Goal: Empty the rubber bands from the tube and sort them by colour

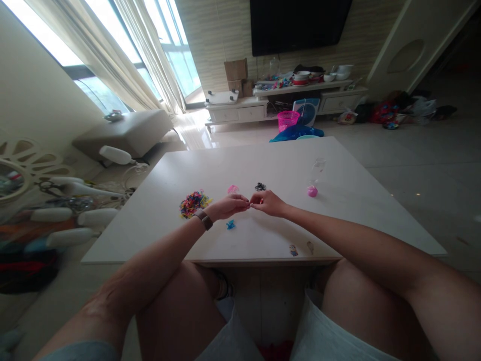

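Note:
Above the white table (278, 160), my left hand (228, 205) and my right hand (269, 204) meet fingertip to fingertip. Both are pinched closed. Whatever lies between the fingertips is too small to name; a speck of red shows at my right fingers. Left of my left hand lies a mixed heap of small coloured bands (193, 204). A small pink pile (233, 189) sits just beyond that hand, and a blue cluster (230, 224) lies on its near side. Behind my right hand is a little black pile (260, 186) of similar bands.
A pink round object (312, 191) stands at the right, with clear plastic (318, 166) behind it. Two flat cut-out figures, one blue and yellow (293, 249), lie by the near edge. Beyond the table are a pink basket (287, 121) and a low cabinet (238, 113).

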